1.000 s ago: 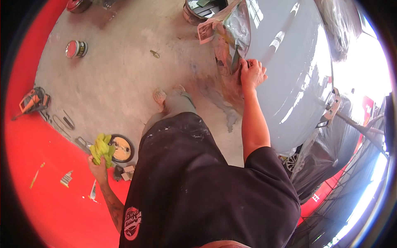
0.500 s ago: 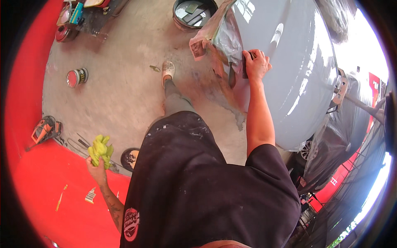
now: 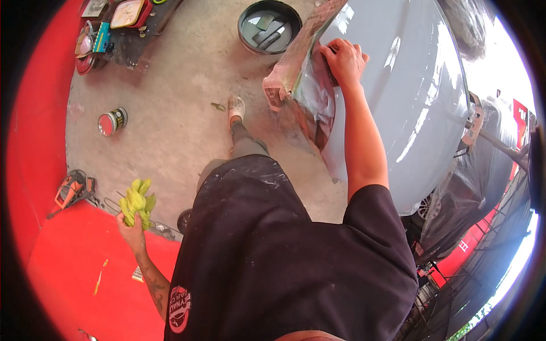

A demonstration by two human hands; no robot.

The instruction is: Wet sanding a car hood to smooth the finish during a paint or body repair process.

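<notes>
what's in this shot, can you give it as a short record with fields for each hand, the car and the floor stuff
left hand: hangs at the person's side, gripping a yellow-green cloth
right hand: pressed flat on the grey car body, beside the masking paper and plastic sheet on the panel
floor: bare concrete, with a red mat at the left
on the floor: a dark round tub, a red-lidded can, an orange power tool
person: black shirt, paint-flecked shorts, one foot forward

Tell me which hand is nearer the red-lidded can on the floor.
Left. The left hand, gripping a yellow cloth, hangs below the can; the right hand rests far across on the grey car panel.
</notes>
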